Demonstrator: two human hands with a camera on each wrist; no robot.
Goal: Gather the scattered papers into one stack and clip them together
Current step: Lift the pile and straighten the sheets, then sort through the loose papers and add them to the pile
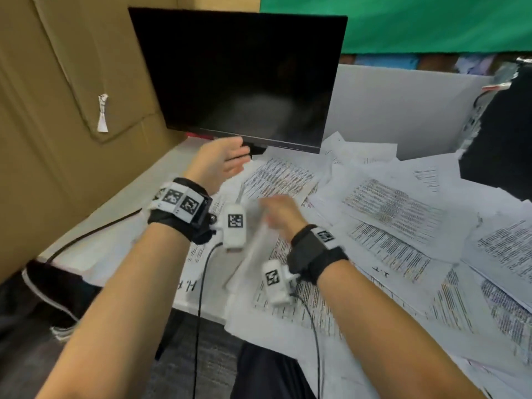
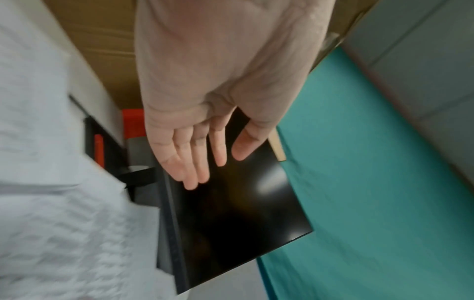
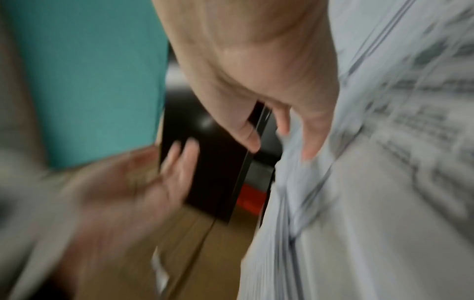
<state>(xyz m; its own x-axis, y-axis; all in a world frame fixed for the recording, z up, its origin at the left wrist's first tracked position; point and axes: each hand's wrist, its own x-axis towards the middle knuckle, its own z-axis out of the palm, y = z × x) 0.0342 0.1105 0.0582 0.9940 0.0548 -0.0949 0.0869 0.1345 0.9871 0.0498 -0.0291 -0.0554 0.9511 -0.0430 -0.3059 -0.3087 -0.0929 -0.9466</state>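
Note:
Many printed white papers (image 1: 385, 208) lie scattered and overlapping across the desk, mostly centre and right. My left hand (image 1: 227, 161) hovers open over the far left part of the spread, just below the monitor, palm turned to the right; the left wrist view shows the left hand (image 2: 205, 152) with straight fingers holding nothing. My right hand (image 1: 277, 211) is blurred over the near papers, beside a lifted paper edge (image 1: 247, 249). In the right wrist view its fingertips (image 3: 307, 150) touch blurred papers (image 3: 384, 182) and the thumb stands apart. No clip is in view.
A black monitor (image 1: 244, 79) stands at the back, over a red base (image 2: 132, 121). Brown cardboard (image 1: 57, 96) walls the left, a white divider (image 1: 388, 110) the back right, green cloth (image 1: 403, 24) behind. A black cable (image 1: 86, 234) crosses the desk's left corner.

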